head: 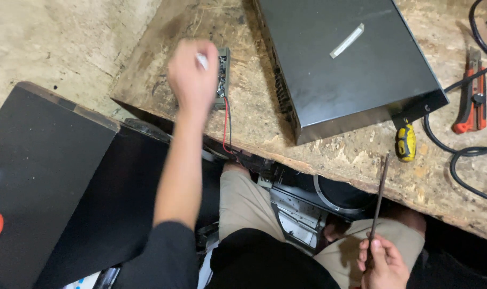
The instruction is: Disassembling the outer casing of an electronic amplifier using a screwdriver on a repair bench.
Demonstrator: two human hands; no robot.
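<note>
circuit board (222, 75) with red and black wires lies near the workbench's (329, 155) front left edge; left hand (191, 75) curled over it, pinching something white; right hand (380, 262) pinches a thin rod (380, 195) below the front edge.

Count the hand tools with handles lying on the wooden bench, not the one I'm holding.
2. A yellow-and-black handled screwdriver lies at the black metal case's near right corner, partly tucked under it. An orange utility knife lies further right beside the black cable. Others may be hidden beyond the frame.
</note>
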